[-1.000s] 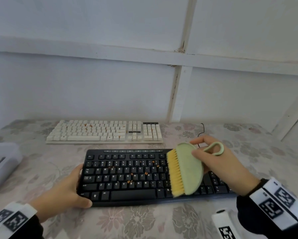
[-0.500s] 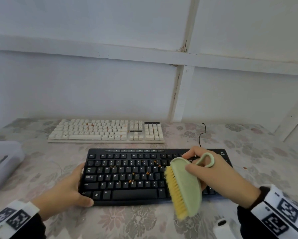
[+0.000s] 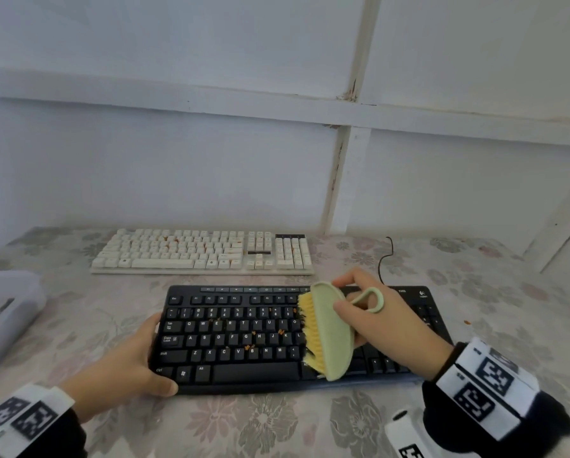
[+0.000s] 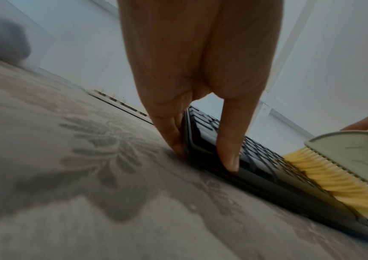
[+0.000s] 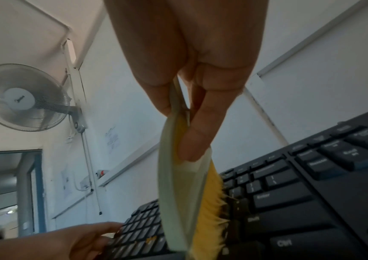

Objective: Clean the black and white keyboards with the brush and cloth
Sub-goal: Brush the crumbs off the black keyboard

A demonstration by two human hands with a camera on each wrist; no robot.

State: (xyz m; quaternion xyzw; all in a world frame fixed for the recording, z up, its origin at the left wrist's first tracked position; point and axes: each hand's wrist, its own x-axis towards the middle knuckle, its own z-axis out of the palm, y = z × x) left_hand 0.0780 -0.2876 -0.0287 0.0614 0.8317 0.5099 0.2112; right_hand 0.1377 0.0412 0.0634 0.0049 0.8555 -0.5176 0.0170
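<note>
The black keyboard lies near me on the flowered tablecloth, with small orange crumbs on its middle keys. My right hand grips a pale green brush with yellow bristles, and the bristles rest on the keys right of centre. My left hand holds the keyboard's left end, thumb on its front edge. In the left wrist view the fingers lie along the keyboard's side and the thumb on top. The white keyboard lies behind, also with crumbs. No cloth is in view.
A translucent plastic box stands at the left table edge. A black cable runs back from the black keyboard. One orange crumb lies on the cloth at right. A white tagged device sits near the front right. A wall fan hangs high.
The brush swept down past the keyboard's front edge, then came back up onto the keys right of centre. The left hand has kept its hold on the keyboard's left end.
</note>
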